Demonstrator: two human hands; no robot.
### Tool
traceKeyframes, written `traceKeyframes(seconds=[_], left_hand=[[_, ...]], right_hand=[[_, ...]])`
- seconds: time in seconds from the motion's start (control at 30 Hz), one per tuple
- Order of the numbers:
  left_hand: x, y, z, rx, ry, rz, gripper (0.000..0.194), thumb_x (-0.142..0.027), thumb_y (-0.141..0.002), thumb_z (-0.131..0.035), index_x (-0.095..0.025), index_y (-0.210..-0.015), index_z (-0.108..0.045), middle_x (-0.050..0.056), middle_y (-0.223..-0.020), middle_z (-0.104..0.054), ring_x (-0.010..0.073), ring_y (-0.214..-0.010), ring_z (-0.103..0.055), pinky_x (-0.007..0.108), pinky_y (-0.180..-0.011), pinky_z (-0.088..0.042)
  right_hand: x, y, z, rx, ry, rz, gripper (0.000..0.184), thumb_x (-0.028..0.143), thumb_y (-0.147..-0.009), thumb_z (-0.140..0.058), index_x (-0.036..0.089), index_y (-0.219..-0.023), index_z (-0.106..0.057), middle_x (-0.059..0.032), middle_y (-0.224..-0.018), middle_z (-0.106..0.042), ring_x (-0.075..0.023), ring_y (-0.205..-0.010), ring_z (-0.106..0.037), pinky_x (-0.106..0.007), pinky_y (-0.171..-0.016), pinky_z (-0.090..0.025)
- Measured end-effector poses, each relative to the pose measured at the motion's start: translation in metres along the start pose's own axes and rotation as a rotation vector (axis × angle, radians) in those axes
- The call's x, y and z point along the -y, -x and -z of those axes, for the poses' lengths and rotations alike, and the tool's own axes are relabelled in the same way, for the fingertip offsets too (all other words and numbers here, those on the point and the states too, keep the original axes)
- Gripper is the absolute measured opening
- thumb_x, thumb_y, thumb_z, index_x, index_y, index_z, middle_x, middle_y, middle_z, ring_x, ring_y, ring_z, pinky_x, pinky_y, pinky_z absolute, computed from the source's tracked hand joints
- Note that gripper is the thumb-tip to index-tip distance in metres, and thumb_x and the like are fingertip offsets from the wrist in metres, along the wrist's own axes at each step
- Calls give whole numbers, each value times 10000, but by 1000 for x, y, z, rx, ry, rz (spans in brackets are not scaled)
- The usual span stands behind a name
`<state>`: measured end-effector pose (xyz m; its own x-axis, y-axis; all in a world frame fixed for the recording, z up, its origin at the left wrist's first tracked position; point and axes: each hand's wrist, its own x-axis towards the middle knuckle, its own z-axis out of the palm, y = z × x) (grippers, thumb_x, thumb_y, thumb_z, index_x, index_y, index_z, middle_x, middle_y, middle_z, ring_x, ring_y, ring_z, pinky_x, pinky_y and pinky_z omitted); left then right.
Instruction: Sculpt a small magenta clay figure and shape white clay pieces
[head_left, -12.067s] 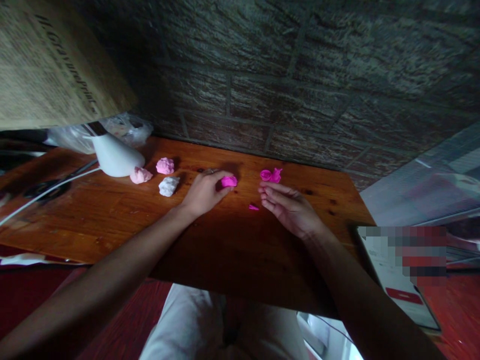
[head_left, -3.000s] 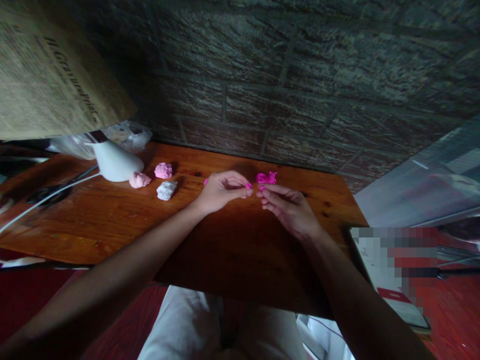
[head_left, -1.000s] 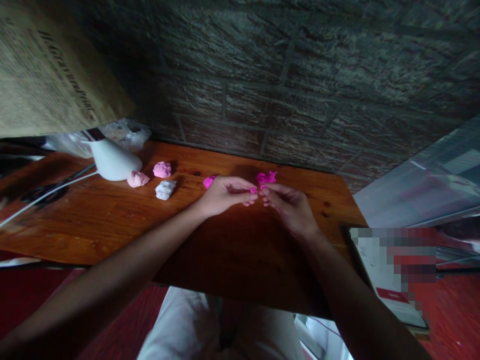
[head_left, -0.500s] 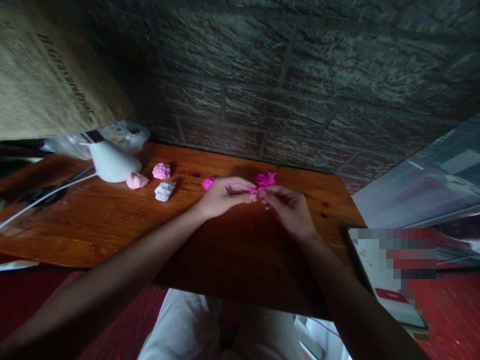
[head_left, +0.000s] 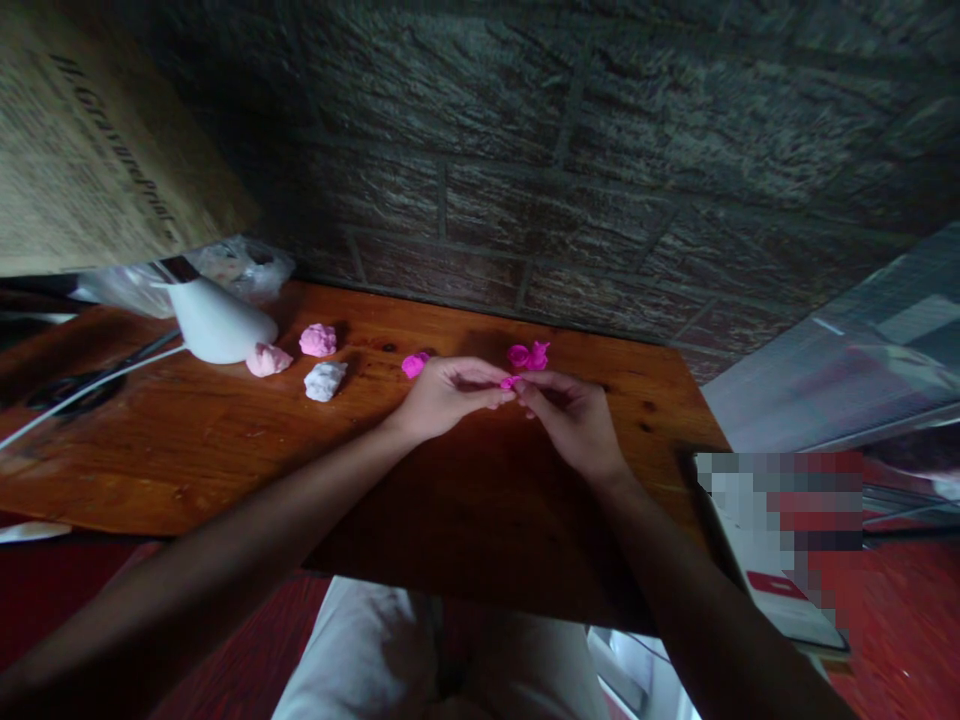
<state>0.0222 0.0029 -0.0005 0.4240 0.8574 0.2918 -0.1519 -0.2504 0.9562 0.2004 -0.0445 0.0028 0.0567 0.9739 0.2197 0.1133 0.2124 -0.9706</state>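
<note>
Between my fingertips, above the wooden table, is a small piece of magenta modelling clay [head_left: 510, 382]. My left hand [head_left: 446, 397] pinches it from the left with thumb and fingers. From the other side my right hand [head_left: 574, 415] has thumb and forefinger closed at the same piece; the fingers partly cover it. Just behind the hands sits a magenta clay figure [head_left: 529, 356] with a round coiled part on its left. A magenta clay lump [head_left: 415, 365] lies beside my left hand, partly behind it.
On the wooden table [head_left: 225, 440] are a bright pink lump [head_left: 318, 340], a pale pink lump [head_left: 268, 359] and a white lump [head_left: 325, 381]. A lamp [head_left: 223, 325] with a printed shade, black scissors [head_left: 79, 393] and a plastic bag [head_left: 251, 268] stand left. A stone wall [head_left: 480, 220] rises behind.
My right fingertips have moved slightly left and meet the left ones. The two small magenta bits, apart before, are now together. The view has shifted a little.
</note>
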Motion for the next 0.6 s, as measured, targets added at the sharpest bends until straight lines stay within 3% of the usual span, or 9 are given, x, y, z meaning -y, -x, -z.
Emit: traceKeyframes(seconds=[0.37,0.6], left_hand=[[2,2,-1,-62,-32,-3,338,-363,-654,-896,-128,-874,-793,86,-843,-800,158,-674,-723,278,-674,-604],[5,2,1,-48,-68,-35,335,-387,-673,-883,-146,-889,-797,93,-936,-806,197,-813,-758,322,-808,-623]], right_hand=[[4,0,0,36,2,47,205,436,-788,-762,245,-856,-785,-16,-762,-738,-185,-750,-692,-337,-738,-561],[3,1,1,51,-7,33,216,443,-780,-768,245,-864,-790,-22,-806,-760,-173,-719,-682,-313,-680,-556]])
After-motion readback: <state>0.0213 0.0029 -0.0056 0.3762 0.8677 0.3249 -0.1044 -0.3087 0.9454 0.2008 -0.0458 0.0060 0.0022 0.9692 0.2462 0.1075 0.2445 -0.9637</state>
